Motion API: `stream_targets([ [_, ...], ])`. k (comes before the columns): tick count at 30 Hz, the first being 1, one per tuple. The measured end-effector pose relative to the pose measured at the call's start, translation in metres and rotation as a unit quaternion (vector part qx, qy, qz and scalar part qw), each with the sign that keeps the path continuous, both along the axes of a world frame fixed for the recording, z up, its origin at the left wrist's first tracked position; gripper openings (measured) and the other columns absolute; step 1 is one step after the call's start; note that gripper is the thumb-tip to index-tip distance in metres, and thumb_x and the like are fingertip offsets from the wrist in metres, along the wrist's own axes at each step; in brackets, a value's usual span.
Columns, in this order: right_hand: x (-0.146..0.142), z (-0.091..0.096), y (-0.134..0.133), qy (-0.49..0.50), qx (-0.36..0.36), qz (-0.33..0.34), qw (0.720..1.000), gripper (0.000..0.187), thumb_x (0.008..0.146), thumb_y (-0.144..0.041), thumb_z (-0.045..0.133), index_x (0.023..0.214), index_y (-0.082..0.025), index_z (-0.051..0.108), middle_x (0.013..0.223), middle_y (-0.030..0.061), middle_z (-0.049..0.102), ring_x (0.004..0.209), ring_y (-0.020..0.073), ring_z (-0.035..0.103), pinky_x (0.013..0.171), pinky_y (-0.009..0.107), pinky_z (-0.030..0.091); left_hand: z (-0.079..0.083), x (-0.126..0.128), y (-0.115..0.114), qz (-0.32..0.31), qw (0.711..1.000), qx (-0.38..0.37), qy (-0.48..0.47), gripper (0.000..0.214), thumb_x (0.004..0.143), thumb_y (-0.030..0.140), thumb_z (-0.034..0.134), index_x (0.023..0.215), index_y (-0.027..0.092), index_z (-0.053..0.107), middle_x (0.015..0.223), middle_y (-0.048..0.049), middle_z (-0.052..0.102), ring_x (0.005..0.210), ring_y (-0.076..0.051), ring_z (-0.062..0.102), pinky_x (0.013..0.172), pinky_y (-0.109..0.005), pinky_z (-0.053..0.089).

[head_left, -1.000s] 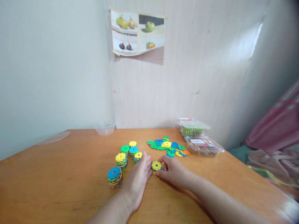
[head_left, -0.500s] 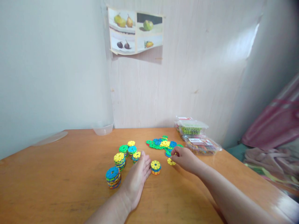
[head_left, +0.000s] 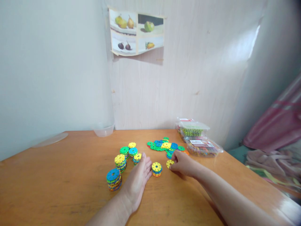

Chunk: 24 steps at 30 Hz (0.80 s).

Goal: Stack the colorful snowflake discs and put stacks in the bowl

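Your left hand lies on the worktop with its grip released, fingers straight and together, the fingertips just beside a short stack of plastic discs topped in yellow; your right hand has its grip clenched on a single yellow disc, pinched at the fingertips low over the wood, just right of that stack; behind it spreads a loose pile of coloured discs; more stacks stand left of your left hand; two clear lidded boxes sit near the wall.
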State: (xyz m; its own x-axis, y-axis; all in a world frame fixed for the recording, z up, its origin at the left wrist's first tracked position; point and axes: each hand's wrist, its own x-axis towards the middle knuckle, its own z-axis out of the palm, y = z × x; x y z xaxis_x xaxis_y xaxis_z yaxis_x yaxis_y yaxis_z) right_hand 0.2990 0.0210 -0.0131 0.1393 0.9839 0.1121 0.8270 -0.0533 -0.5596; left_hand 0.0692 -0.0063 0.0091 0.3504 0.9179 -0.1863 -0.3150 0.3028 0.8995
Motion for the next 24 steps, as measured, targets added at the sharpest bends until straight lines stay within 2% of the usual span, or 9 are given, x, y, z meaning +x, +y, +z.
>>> stream_targets([
  [4,-0.012,0.009,-0.004,0.124,0.005,0.007,0.992,0.012,0.067,-0.015,0.061,0.072,-0.019,0.051,0.058,-0.0049,0.051,0.056,0.0101,0.046,0.050,0.022,0.030,-0.001,0.001,0.000,-0.003,1.000,0.002,0.001,0.079,0.092,0.063,0.042,0.150,0.009,0.032,0.159,-0.0152,0.027,0.145,-0.022,0.031,0.119,-0.035,0.027],
  [8,-0.023,0.016,-0.008,0.339,-0.008,0.018,0.941,0.009,0.074,-0.023,0.057,0.081,-0.019,0.053,0.055,-0.0048,0.055,0.050,0.0100,0.050,0.047,0.021,0.036,0.000,0.002,0.000,0.000,1.000,-0.005,-0.005,0.081,0.093,0.062,0.042,0.151,0.008,0.028,0.160,-0.0154,0.027,0.145,-0.021,0.032,0.119,-0.033,0.029],
  [11,-0.032,0.016,-0.010,0.412,-0.017,0.034,0.910,0.015,0.072,-0.026,0.061,0.082,-0.018,0.054,0.056,-0.0039,0.058,0.045,0.0084,0.049,0.044,0.019,0.034,0.002,0.003,-0.001,0.003,1.000,-0.011,-0.014,0.082,0.093,0.062,0.042,0.152,0.007,0.027,0.159,-0.0160,0.028,0.144,-0.021,0.034,0.118,-0.033,0.030],
  [14,-0.043,0.014,-0.012,0.421,-0.032,0.052,0.905,0.015,0.071,-0.028,0.062,0.080,-0.018,0.054,0.053,-0.0038,0.059,0.041,0.0072,0.045,0.041,0.018,0.032,0.004,0.003,-0.001,0.003,1.000,-0.016,-0.021,0.079,0.094,0.060,0.041,0.151,0.007,0.029,0.158,-0.0167,0.030,0.143,-0.021,0.035,0.117,-0.032,0.032],
  [19,-0.051,0.014,-0.015,0.380,-0.044,0.065,0.922,0.012,0.072,-0.026,0.061,0.078,-0.018,0.055,0.051,-0.0049,0.057,0.041,0.0076,0.045,0.041,0.018,0.028,0.005,0.004,-0.002,0.010,0.999,-0.022,-0.022,0.077,0.095,0.059,0.042,0.150,0.007,0.030,0.157,-0.0170,0.032,0.143,-0.021,0.036,0.117,-0.032,0.032],
  [22,-0.042,0.013,-0.009,0.333,0.001,0.045,0.942,0.009,0.073,-0.025,0.059,0.078,-0.018,0.057,0.056,-0.0053,0.055,0.048,0.0088,0.050,0.045,0.019,0.032,0.004,0.004,-0.001,0.018,1.000,-0.018,-0.016,0.078,0.093,0.061,0.044,0.150,0.009,0.033,0.157,-0.0167,0.033,0.143,-0.022,0.035,0.117,-0.033,0.031],
  [24,-0.030,0.011,-0.002,0.268,0.046,0.019,0.962,0.006,0.075,-0.024,0.057,0.077,-0.018,0.057,0.061,-0.0043,0.055,0.054,0.0104,0.052,0.051,0.021,0.036,0.003,0.003,-0.001,0.017,1.000,-0.014,-0.013,0.077,0.093,0.061,0.044,0.150,0.010,0.034,0.157,-0.0164,0.033,0.144,-0.022,0.034,0.118,-0.033,0.030],
])
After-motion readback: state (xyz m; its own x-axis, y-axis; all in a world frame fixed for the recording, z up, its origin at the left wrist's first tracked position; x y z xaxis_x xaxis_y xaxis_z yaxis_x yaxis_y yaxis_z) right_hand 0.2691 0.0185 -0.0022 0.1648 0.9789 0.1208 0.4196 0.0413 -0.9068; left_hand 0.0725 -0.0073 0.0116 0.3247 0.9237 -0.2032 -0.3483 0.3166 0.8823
